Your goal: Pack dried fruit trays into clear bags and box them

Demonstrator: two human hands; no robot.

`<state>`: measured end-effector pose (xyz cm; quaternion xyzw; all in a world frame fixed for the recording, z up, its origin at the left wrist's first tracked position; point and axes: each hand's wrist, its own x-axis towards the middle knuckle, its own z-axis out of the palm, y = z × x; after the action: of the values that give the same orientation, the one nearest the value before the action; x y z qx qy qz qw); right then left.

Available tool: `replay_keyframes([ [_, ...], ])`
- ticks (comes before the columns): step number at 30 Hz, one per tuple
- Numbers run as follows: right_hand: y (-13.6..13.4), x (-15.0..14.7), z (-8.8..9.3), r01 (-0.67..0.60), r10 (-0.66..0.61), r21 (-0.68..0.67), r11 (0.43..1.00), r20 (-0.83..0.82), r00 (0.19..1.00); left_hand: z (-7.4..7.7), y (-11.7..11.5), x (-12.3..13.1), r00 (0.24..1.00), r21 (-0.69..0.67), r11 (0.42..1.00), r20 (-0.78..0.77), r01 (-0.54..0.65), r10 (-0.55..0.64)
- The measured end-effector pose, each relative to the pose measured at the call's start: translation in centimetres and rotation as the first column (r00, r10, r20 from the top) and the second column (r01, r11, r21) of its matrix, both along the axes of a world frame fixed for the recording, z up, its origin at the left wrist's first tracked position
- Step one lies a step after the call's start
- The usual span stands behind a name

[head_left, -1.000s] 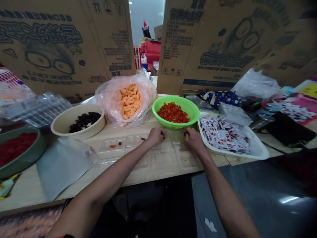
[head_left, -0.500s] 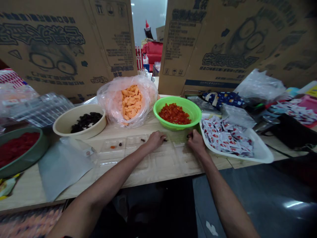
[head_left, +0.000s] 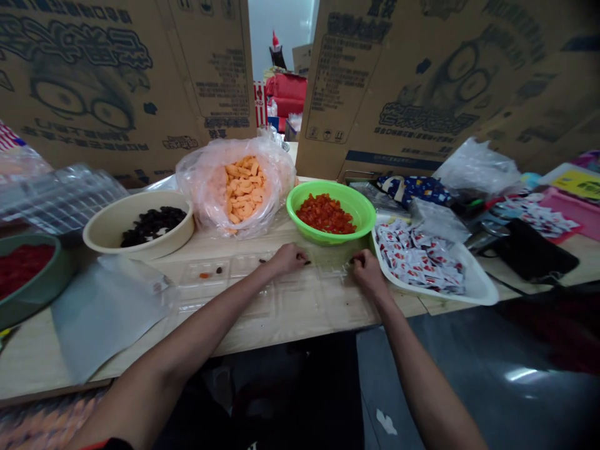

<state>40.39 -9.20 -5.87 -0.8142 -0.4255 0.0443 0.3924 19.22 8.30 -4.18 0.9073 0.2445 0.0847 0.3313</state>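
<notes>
The left fingers (head_left: 299,255) are curled and drawn close together, their tips at a few tiny dark bits (head_left: 306,262) on the clear plastic tray (head_left: 300,300). Whether they pinch those bits or only touch them, I cannot tell. The right fingers (head_left: 359,257) are also bunched, with something small and dark showing at their tips, mostly hidden, so their grip is unclear too. The left hand (head_left: 287,260) and right hand (head_left: 369,272) rest over the far edge of that compartmented tray, which lies flat on the wooden counter (head_left: 32,365). Another dark speck (head_left: 261,260) sits just beyond the left hand, and an orange bit and a dark bit (head_left: 210,274) lie in one compartment. Just past the fingers stands a green basin (head_left: 328,239) of diced red fruit. A cream bowl (head_left: 138,242) of dark dried fruit, a plastic bag (head_left: 244,187) of orange strips, and a white tray (head_left: 473,290) of red-and-white sachets lie around it. The bare forearms run out of frame below.
</notes>
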Motion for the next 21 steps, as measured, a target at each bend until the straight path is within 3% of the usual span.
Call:
replay_keyframes([
  [6, -0.2, -0.2, -0.4, -0.008, 0.012, -0.037, 0.999, 0.098, 0.995, 0.4, -0.5, 0.0, 0.998, -0.022, 0.998, 0.019, -0.059, 0.060],
  [14, -1.1, -0.2, 0.2, -0.131, 0.161, -0.168, 0.977, 0.182, 0.970, 0.5, -0.8, 0.4, 0.982, -0.183, 0.970, 0.064, -0.161, 0.175],
  [18, -3.1, -0.3, 0.0, -0.209, 0.245, -0.161, 0.965, 0.252, 0.936, 1.3, -0.1, 0.0, 0.943, -0.373, 0.902, 0.158, -0.216, 0.292],
  [21, -4.4, -1.2, -0.6, -0.261, 0.312, -0.198, 0.945, 0.302, 0.901, 2.4, 1.0, -1.5, 0.858, -0.546, 0.786, 0.216, -0.290, 0.466],
])
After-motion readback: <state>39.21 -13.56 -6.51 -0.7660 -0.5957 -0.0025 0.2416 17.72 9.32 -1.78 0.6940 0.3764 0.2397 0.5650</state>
